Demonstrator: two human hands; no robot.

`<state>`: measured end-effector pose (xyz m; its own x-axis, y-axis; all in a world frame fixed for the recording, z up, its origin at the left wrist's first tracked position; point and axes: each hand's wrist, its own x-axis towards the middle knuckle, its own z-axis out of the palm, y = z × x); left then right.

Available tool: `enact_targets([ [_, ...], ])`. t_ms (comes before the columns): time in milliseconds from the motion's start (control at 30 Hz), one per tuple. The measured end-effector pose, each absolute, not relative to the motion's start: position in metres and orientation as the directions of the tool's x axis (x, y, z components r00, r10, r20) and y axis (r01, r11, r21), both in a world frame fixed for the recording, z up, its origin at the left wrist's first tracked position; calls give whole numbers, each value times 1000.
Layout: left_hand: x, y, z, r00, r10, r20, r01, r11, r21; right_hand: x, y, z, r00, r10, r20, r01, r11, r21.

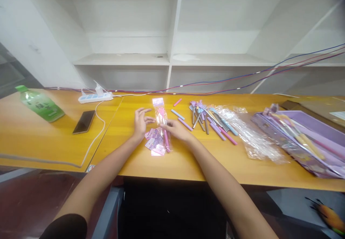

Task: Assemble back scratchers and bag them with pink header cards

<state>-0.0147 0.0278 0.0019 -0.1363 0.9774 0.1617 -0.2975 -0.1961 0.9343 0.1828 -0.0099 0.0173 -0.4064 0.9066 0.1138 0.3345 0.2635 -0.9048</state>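
A pink back scratcher with a small hand-shaped head lies in a clear plastic bag (pixel 166 138) in front of me, its pale printed top pointing away. My right hand (pixel 178 129) grips the bag from the right, around its middle. On the left side, my left hand (pixel 140 124) is open, fingers spread towards the bag; whether its fingertips touch the plastic I cannot tell. Several purple printed cards (pixel 153 138) lie in a loose pile beside and partly under the bag.
Right of my hands lie loose back scratchers (pixel 199 111), coloured tubes (pixel 215 130) and clear plastic bags (pixel 249 138). A purple basket (pixel 304 118) holds more packed pieces. At left are a phone (pixel 84 121), a green bottle (pixel 41 104) and a power strip (pixel 93 97) with its cable.
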Motion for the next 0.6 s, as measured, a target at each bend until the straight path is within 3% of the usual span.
enact_targets([
  [267, -10, 20, 9, -16, 990, 139, -233, -139, 963, 307, -17, 76, 9, 990, 138, 522, 113, -846],
  [300, -8, 18, 9, 1, 990, 143, -222, -139, 965, 332, -21, 86, 104, 985, 139, 585, 52, -809],
  [367, -6, 15, 7, 34, 987, 154, -203, -144, 968, 386, -32, 104, 367, 903, 223, 832, -211, -514],
  [500, -5, 14, 3, 82, 980, 182, -159, -168, 973, 495, -59, 120, 574, 757, 311, 806, -457, -375],
  [600, -4, 15, 0, 98, 975, 199, -135, -185, 973, 563, -81, 97, 652, 671, 354, 758, -584, -289],
])
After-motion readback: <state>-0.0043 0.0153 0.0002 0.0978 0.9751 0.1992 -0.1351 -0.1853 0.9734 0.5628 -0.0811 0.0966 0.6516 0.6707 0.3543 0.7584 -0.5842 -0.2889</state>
